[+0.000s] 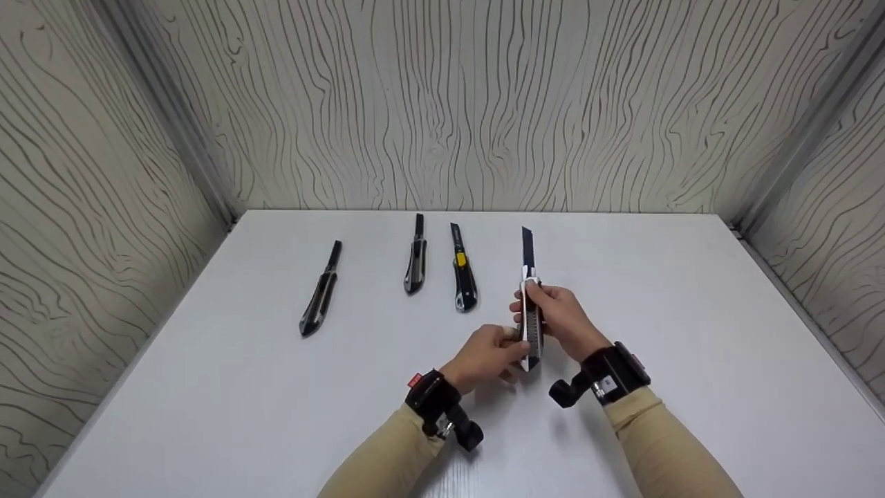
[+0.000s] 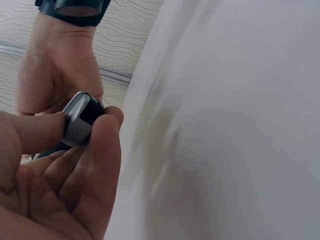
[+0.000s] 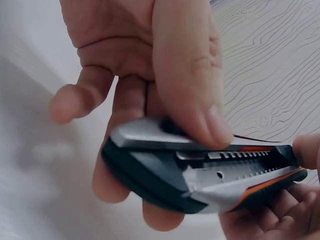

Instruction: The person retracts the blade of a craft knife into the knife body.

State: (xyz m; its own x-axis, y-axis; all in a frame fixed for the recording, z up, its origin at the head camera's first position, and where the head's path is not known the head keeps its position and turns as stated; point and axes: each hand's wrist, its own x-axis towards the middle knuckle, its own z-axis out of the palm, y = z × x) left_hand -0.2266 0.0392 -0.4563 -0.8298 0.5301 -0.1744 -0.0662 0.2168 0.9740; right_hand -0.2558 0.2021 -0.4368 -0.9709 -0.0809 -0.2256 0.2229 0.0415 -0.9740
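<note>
A utility knife [image 1: 532,332] with a silver and black handle is held upright in the head view, its dark blade [image 1: 528,247] extended away from the body. My right hand [image 1: 563,321] grips the upper handle, thumb along its face near the blade end. Lower down, my left hand [image 1: 487,356] pinches the handle's butt between thumb and fingers. In the right wrist view, orange trim and a toothed slot show along the knife [image 3: 220,195]. The left wrist view shows the butt end [image 2: 77,120] between my left thumb and a finger.
Further utility knives lie on the white table [image 1: 242,415] with blades pointing away: one at left [image 1: 318,304], another [image 1: 415,266] near the middle, and one with a yellow slider [image 1: 465,283] beside it. Wood-patterned panels [image 1: 442,104] enclose the back and sides.
</note>
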